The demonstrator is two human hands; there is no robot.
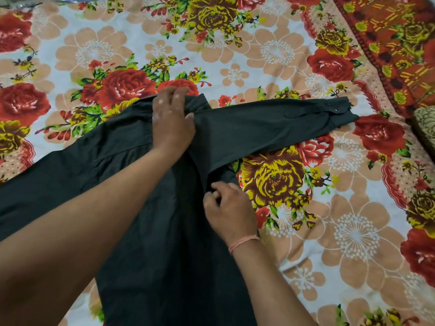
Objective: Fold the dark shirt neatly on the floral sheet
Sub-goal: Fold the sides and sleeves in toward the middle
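No text, label, brand, number or sign can be read anywhere in the head view. The dark shirt (146,189) shows plain fabric with no visible tag or print, and the floral sheet (282,55) carries only flower patterns, no lettering.
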